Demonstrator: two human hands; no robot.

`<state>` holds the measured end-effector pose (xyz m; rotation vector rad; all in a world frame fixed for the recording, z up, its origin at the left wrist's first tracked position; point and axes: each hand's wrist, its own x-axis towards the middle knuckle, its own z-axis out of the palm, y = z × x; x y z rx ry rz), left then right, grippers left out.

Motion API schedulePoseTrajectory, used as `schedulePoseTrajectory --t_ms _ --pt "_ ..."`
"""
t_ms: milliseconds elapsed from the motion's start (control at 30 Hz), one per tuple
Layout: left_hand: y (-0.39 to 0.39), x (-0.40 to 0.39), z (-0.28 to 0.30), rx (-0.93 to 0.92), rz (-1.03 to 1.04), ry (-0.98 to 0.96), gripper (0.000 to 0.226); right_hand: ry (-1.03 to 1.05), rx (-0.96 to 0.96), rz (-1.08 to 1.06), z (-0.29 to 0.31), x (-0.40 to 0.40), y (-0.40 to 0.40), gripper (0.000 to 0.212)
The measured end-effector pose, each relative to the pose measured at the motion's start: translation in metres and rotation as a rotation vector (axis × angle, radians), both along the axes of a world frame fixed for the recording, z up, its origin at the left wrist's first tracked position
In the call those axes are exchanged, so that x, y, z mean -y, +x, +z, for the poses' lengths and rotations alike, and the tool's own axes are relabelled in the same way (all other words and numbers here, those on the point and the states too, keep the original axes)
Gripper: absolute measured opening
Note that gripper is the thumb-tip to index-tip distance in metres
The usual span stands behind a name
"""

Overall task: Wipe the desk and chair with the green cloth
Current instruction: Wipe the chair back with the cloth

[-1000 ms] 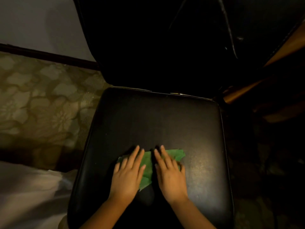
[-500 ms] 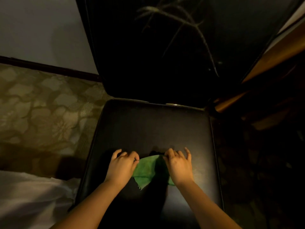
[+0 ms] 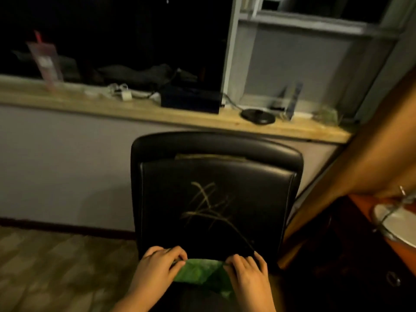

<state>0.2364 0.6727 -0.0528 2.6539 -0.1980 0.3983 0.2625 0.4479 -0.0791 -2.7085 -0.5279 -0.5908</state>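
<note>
A black padded chair stands in front of me, its scratched backrest (image 3: 216, 199) filling the middle of the view. The green cloth (image 3: 200, 272) hangs stretched between my two hands, low in the frame at the foot of the backrest. My left hand (image 3: 157, 271) pinches the cloth's left edge with curled fingers. My right hand (image 3: 248, 275) grips its right edge the same way. The seat is mostly hidden below my hands. The orange desk (image 3: 369, 161) runs along the right edge.
A wooden ledge (image 3: 157, 111) behind the chair holds a black box (image 3: 190, 99), a round black base (image 3: 257, 115), cables and a pink packet (image 3: 45, 61). A white bowl (image 3: 396, 221) sits on the desk at right. Patterned floor (image 3: 56, 266) lies at left.
My head has tilted up from the seat toward the backrest and ledge. My hands went from flat on the cloth to gripping its two ends and lifting it.
</note>
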Motion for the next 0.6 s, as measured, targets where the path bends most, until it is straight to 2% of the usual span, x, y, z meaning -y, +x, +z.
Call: schedulePoseTrajectory --t_ms 67,133,233,300,333,400,433,500,600 --pt "0.027 -0.001 0.028 0.07 -0.007 -0.006 0.017 -0.003 0.042 -0.011 0.032 -0.001 0.025 0.016" --pt "0.053 0.0 0.053 0.174 0.002 0.024 0.009 -0.004 0.124 -0.017 0.059 -0.003 0.052 0.021" --pt "0.092 0.006 0.079 0.273 0.043 0.054 0.009 0.002 0.255 -0.006 0.087 -0.006 0.094 0.024" --pt "0.116 0.009 0.089 0.305 0.089 0.101 0.016 -0.029 0.317 0.006 0.096 -0.008 0.124 0.018" --pt "0.129 0.01 0.092 0.333 0.115 0.14 0.016 -0.068 0.355 0.019 0.097 -0.009 0.139 0.011" --pt "0.152 0.01 0.089 0.381 0.148 0.234 0.004 -0.152 0.413 0.053 0.095 -0.011 0.163 0.029" --pt "0.16 0.013 0.087 0.402 0.146 0.267 0.007 -0.167 0.443 0.076 0.092 -0.011 0.173 0.034" --pt "0.172 0.015 0.077 0.484 0.152 0.326 0.009 -0.146 0.572 0.101 0.086 -0.014 0.189 0.023" --pt "0.174 0.024 0.058 0.586 0.215 0.342 0.016 -0.058 0.764 0.094 0.064 -0.018 0.2 0.021"
